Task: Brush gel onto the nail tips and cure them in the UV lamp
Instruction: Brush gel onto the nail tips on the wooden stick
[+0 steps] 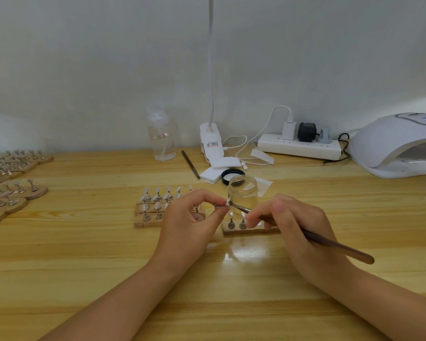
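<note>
Left hand pinches a small metal nail-tip stand between thumb and forefinger, lifted clear of the wooden table; the remaining fingers curl beneath. Right hand grips a dark-handled brush pen-fashion, its handle trailing back past the wrist. The brush head meets the nail tip on the pinched stand, exactly at the left hand's pinch.

Just behind the pinch stands an open clear gel jar, its black lid lying beyond it. Directly below the brush head, a wooden block carries two upright stands with tips; part of the block is hidden by the right fingers. To the left of the pinch, partly behind the left hand, further blocks hold rows of tips.

The white UV lamp sits well apart, far right of the right hand. Far left of both hands, more loaded blocks crowd the table edge.
</note>
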